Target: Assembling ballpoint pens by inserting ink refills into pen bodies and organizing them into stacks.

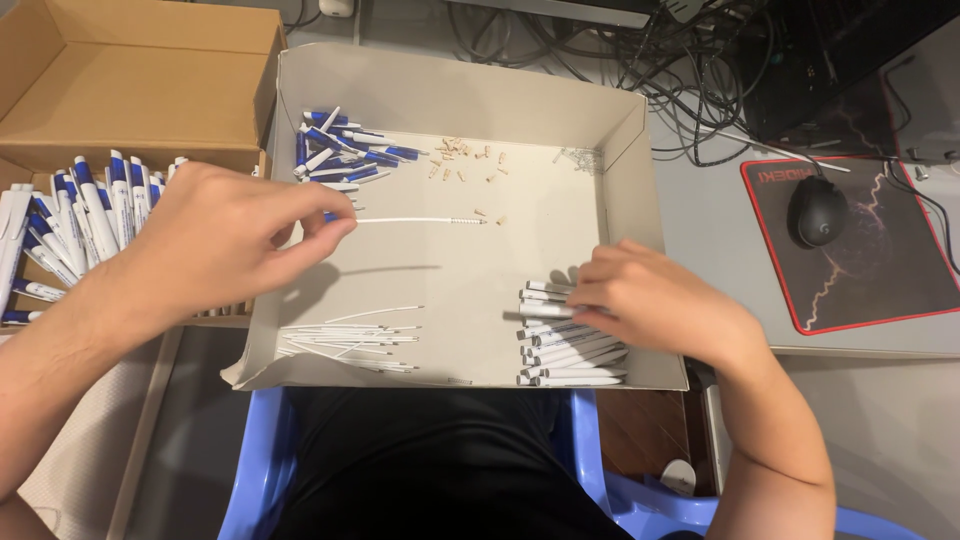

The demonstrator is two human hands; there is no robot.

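Observation:
My left hand (225,235) pinches a thin white pen refill (420,220) with a small spring near its tip, held level above the shallow cardboard tray (460,90). My right hand (650,300) rests on a pile of white pen barrels (560,350) at the tray's near right, fingers curled around one barrel. More white refills (350,345) lie at the tray's near left. Blue and white pen parts (340,150) are heaped at the far left of the tray, with several small tan tips (460,160) and a clump of springs (580,158) beside them.
An open cardboard box (130,80) to the left holds several assembled blue and white pens (90,205). To the right, a black mouse (818,210) sits on a red-edged mouse pad (860,250). Tangled cables (680,70) lie behind the tray. A blue chair (590,470) is below.

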